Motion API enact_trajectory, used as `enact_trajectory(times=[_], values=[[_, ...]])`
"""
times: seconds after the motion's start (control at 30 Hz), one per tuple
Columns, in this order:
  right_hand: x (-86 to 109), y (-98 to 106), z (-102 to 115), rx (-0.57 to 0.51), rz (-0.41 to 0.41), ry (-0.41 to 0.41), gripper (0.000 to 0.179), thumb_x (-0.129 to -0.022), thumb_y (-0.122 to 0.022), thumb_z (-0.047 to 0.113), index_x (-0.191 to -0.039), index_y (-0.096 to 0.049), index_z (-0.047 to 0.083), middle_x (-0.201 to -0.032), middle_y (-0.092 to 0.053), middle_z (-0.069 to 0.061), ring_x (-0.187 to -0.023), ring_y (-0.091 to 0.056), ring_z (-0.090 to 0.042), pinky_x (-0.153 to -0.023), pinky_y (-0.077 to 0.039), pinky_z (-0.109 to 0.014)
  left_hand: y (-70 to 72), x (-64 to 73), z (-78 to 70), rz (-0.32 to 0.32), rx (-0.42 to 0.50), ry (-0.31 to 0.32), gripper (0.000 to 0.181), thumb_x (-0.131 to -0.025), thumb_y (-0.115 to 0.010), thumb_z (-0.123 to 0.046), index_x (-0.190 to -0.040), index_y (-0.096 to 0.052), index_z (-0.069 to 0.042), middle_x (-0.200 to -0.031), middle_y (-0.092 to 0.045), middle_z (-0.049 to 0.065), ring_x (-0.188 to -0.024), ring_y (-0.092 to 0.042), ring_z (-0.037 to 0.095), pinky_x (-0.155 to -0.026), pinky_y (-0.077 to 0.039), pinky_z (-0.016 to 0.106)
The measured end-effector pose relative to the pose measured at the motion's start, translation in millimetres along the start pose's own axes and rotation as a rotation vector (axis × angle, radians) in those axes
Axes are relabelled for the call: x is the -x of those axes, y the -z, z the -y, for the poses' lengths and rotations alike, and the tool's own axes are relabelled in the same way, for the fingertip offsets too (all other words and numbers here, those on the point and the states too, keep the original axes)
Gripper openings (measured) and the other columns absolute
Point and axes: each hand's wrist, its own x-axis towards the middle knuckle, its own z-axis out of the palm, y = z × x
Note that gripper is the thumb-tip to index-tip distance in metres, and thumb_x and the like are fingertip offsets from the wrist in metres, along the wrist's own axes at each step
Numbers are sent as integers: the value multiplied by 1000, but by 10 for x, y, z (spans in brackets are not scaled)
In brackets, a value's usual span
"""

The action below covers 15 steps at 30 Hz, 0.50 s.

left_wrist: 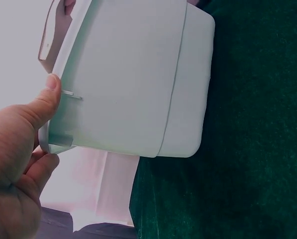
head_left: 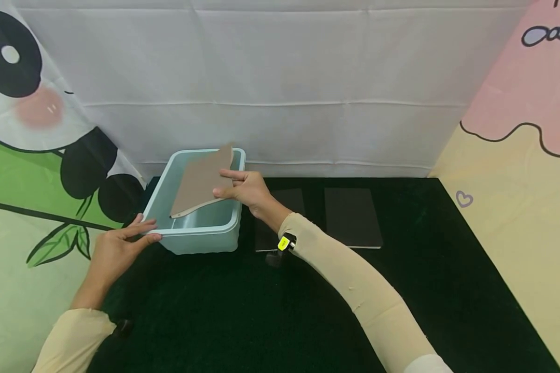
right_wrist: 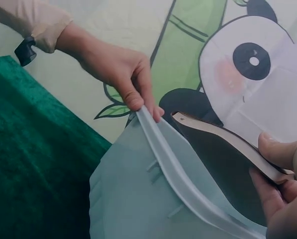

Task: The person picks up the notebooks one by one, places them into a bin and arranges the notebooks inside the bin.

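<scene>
A soft-covered notebook (head_left: 200, 181) with a grey-brown cover and pale page edges is tilted over the light blue plastic bin (head_left: 205, 230). My right hand (head_left: 247, 191) pinches it by its right edge, thumb on one face and fingers on the other, as the right wrist view also shows on the notebook (right_wrist: 223, 164). The notebook's lower corner dips below the rim, while its far corner sticks up above it. At the bin's near left corner, my left hand (head_left: 121, 248) grips the rim, with the thumb outside in the left wrist view and fingers curled over the edge.
Two dark notebooks lie flat on the dark green cloth (head_left: 261, 311) right of the bin: one dark notebook (head_left: 289, 199) partly behind my right forearm, the other dark notebook (head_left: 352, 217) farther right. A white curtain (head_left: 280, 93) hangs behind the table, with printed cloths at both sides.
</scene>
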Motion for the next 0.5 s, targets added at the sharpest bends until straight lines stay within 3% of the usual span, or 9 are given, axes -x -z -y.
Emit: enact_trajectory(times=[0.07, 0.2, 0.3, 0.5], values=[[-5, -30, -16, 31, 0, 0, 54, -82, -87, 10, -133, -70, 16, -129, -71, -4, -124, -64, -18, -109, -47, -42, 0, 1, 4, -1, -5, 2, 41, -92, -76, -37, -124, -75, -10, -140, -61, 14, -134, -51, 42, -99, -40, 11], [-21, -85, -38, 70, -8, 0, 54, -82, -87, 11, -133, -70, 16, -119, -75, -5, -111, -70, -17, -108, -49, -42, -1, 0, 0, 7, -3, 13, 42, -93, -76, -37, -125, -75, -10, -141, -60, 14, -135, -50, 42, -107, -46, 44], [-28, -121, -45, 104, -28, -10, 54, -82, -88, 14, -133, -70, 17, -129, -71, -6, -119, -67, -20, -107, -49, -42, -2, -3, -5, 12, 3, 16, 43, -93, -76, -37, -125, -74, -9, -141, -60, 14, -136, -49, 42, -104, -44, 58], [-44, -197, -56, 147, -42, -52, 54, -81, -89, 17, -132, -71, 19, -149, -57, -3, -138, -53, -24, -110, -47, -41, 2, -9, 7, 19, 36, 20, 43, -93, -76, -37, -125, -74, -8, -141, -60, 17, -137, -47, 44, -101, -41, 68]])
